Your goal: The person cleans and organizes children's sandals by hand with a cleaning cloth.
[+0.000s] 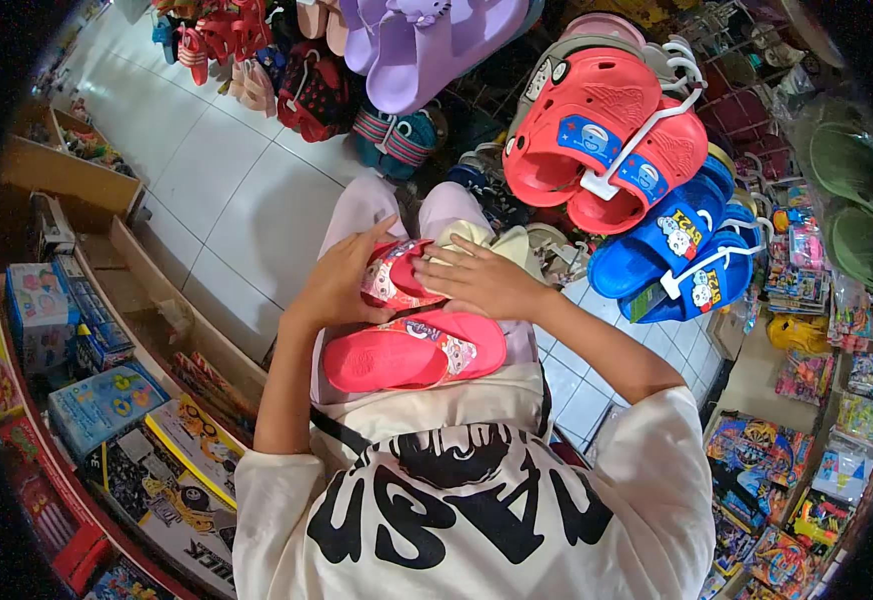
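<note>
A red slipper [415, 352] with a printed cartoon strap lies crosswise on the lap, close to the shirt hem. Just beyond it is a second red slipper [389, 277], partly hidden by both hands. My left hand [345, 276] curls round its left end, thumb on the near side and fingers over the far side. My right hand [479, 282] rests with its fingers stretched out over the slipper's right part. Pale yellow soft material [505, 245] shows just past the right hand, on the knee.
Red clogs [597, 130], blue sandals [682, 235] and purple slippers [407, 60] hang ahead and to the right. A wooden shelf [157, 300] with boxed toys [107, 400] curves along the left. Small packaged toys [777, 450] line the right. White tiles [207, 160] cover the floor.
</note>
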Tool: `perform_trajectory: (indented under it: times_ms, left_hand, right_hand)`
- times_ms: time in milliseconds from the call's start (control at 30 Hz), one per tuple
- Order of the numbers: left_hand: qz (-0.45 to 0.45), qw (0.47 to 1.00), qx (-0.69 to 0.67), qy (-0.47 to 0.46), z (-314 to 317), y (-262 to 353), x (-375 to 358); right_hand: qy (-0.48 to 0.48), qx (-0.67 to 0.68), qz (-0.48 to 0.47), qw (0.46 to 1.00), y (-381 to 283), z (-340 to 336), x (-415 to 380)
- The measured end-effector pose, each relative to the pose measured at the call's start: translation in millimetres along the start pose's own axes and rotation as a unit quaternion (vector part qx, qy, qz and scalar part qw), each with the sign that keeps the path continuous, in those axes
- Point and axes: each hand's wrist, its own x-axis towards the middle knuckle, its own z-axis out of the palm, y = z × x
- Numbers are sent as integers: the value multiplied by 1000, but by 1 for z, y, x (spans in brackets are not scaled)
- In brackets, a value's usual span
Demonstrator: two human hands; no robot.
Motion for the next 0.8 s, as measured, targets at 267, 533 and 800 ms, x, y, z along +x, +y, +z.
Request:
perform_trajectory:
  times_ms: [267, 533, 800]
  left_hand:
    - [22, 1000, 0, -2, 4, -3, 1]
    - [0, 997, 79, -10, 2, 0, -4]
    - [21, 967, 245, 70, 19, 7, -3]
  right_hand:
    - [107, 98, -13, 989, 22, 2, -41]
    - [46, -5, 62, 997, -20, -1, 2]
    - [22, -30, 80, 996, 0, -14, -25]
